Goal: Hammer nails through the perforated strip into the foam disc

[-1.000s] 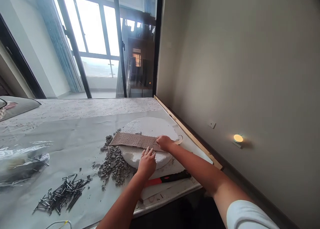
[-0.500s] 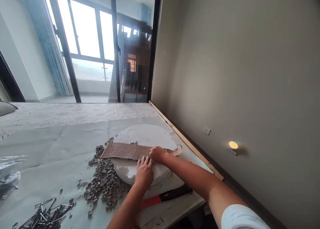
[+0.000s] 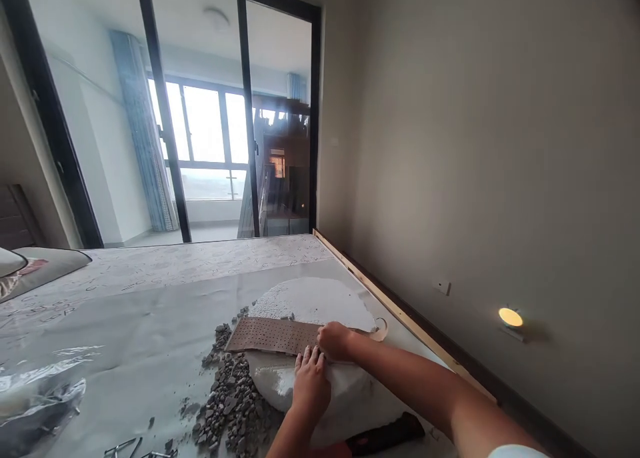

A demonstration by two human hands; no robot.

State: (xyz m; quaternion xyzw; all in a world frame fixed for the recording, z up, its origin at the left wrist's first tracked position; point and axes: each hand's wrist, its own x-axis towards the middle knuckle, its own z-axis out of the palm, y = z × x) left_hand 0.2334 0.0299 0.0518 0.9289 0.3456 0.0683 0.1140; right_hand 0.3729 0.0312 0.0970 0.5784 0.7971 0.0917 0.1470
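A brown strip punched with rows of small holes lies across a round white foam slab, its far right end curling up. My left hand rests flat at the strip's near edge, fingers stretched out and fingertips on it. Just beyond, my right hand is closed in a fist at the strip's right part; whatever its fingers hold is hidden. A tool with a black and red handle lies nearest to my forearms, its other end hidden behind the left one.
Grey gravel is heaped along the slab's left side. Several nails lie at the bottom edge, near a clear plastic bag. A wooden strip edges the table by the wall, where a round lamp glows.
The view has tilted up and turned left, so the table sits lower and further right. Both hands keep about the same place on the perforated strip.
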